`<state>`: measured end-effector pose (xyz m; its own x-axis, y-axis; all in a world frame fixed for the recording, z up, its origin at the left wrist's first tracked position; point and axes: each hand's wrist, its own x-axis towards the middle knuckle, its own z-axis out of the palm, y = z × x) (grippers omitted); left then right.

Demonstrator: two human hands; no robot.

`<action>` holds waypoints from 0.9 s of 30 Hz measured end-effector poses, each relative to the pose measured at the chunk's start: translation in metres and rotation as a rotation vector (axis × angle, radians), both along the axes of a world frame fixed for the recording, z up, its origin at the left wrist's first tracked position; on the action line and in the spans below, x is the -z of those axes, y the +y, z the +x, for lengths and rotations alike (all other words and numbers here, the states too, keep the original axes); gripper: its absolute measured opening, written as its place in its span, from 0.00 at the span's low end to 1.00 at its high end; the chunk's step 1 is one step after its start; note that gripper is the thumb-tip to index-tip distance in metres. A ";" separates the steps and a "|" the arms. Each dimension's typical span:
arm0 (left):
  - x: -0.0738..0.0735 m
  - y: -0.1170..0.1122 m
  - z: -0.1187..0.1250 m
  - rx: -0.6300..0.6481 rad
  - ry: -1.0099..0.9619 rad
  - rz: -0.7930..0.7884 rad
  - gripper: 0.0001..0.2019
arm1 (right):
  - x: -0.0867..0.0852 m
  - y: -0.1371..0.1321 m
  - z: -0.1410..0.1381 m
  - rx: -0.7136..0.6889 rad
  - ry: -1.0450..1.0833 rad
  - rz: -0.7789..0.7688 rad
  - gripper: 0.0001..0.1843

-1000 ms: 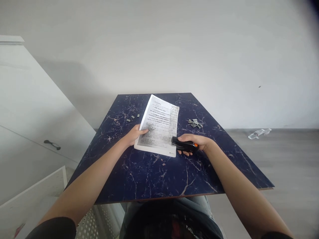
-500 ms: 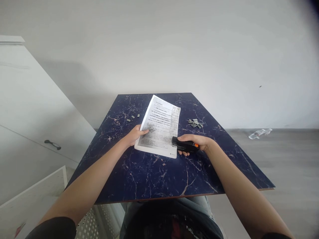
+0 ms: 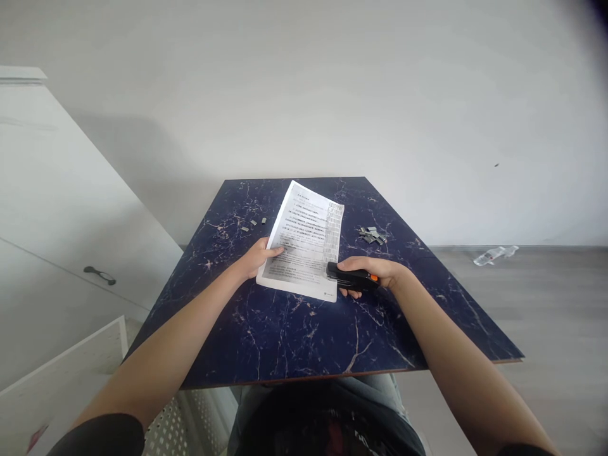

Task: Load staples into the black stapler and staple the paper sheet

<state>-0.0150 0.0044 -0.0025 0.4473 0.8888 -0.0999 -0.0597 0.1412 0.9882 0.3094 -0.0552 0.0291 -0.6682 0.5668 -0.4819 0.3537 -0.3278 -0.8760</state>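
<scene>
A printed sheaf of white paper lies on the dark blue marbled table. My left hand pinches the paper's left edge, thumb on top. My right hand is wrapped round a black stapler with an orange end. The stapler's nose sits at the paper's near right corner.
A small heap of staple strips lies to the right of the paper, and a few loose ones lie to its left. A white cabinet with a dark handle stands at the left. A clear plastic bottle lies on the grey floor.
The paper's far end has shifted a little to the right. Both hands and the stapler stay almost where they were.
</scene>
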 end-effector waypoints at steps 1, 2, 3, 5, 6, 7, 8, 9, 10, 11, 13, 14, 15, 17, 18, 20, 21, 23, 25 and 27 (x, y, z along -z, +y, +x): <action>0.000 0.000 0.000 0.001 -0.002 -0.001 0.28 | -0.001 0.000 0.000 -0.002 -0.013 0.003 0.30; 0.000 0.000 0.000 0.004 -0.003 -0.001 0.28 | -0.002 -0.001 -0.001 -0.005 -0.019 0.006 0.30; 0.000 0.000 0.000 0.007 -0.004 -0.002 0.28 | -0.003 -0.001 -0.001 -0.009 -0.018 0.009 0.30; 0.001 0.001 0.000 0.010 -0.003 -0.003 0.28 | -0.004 -0.001 -0.001 -0.021 -0.003 0.014 0.30; 0.001 0.001 -0.001 0.011 -0.004 -0.001 0.28 | -0.005 -0.001 -0.001 -0.024 0.005 0.017 0.29; 0.002 0.001 -0.001 0.013 -0.007 0.003 0.28 | -0.005 -0.001 -0.002 -0.024 0.010 0.017 0.28; 0.003 0.002 -0.002 0.017 -0.010 0.010 0.28 | -0.006 -0.001 -0.002 -0.020 0.013 0.015 0.27; 0.004 0.002 -0.002 0.024 -0.014 0.018 0.27 | -0.006 -0.001 -0.002 -0.015 0.013 0.008 0.27; 0.004 0.002 -0.003 0.029 -0.017 0.027 0.27 | -0.007 -0.001 -0.002 -0.010 0.010 -0.003 0.26; 0.004 0.002 -0.004 0.034 -0.019 0.034 0.27 | -0.008 -0.001 -0.003 -0.006 0.004 -0.017 0.26; 0.004 0.002 -0.004 0.036 -0.023 0.045 0.26 | -0.011 0.000 -0.005 -0.008 -0.015 -0.047 0.26; 0.003 0.002 -0.004 0.034 -0.025 0.049 0.27 | -0.013 0.000 -0.006 -0.016 -0.024 -0.057 0.26; 0.003 0.001 -0.005 0.032 -0.028 0.052 0.27 | -0.015 0.000 -0.008 -0.032 -0.034 -0.062 0.26; 0.002 0.001 -0.005 0.028 -0.035 0.055 0.27 | -0.020 0.000 -0.013 -0.064 -0.048 -0.045 0.24; 0.002 0.001 -0.005 0.026 -0.039 0.056 0.28 | -0.022 -0.001 -0.015 -0.073 -0.053 -0.026 0.24; 0.002 0.001 -0.006 0.028 -0.040 0.056 0.28 | -0.024 -0.002 -0.019 -0.066 -0.062 0.018 0.23; 0.002 0.002 -0.006 0.031 -0.036 0.054 0.29 | -0.024 -0.002 -0.020 -0.060 -0.066 0.032 0.23; 0.002 0.002 -0.008 0.043 -0.019 0.050 0.29 | -0.023 -0.003 -0.021 -0.054 -0.069 0.039 0.23; 0.001 0.003 -0.009 0.057 -0.002 0.048 0.29 | -0.020 -0.002 -0.021 -0.054 -0.059 0.022 0.22; 0.001 0.003 -0.010 0.063 0.003 0.047 0.29 | -0.016 -0.002 -0.021 -0.039 -0.038 0.009 0.22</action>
<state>-0.0248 0.0075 -0.0036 0.5019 0.8628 -0.0604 -0.0489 0.0981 0.9940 0.2887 -0.0569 0.0455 -0.6711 0.5449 -0.5027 0.3996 -0.3054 -0.8643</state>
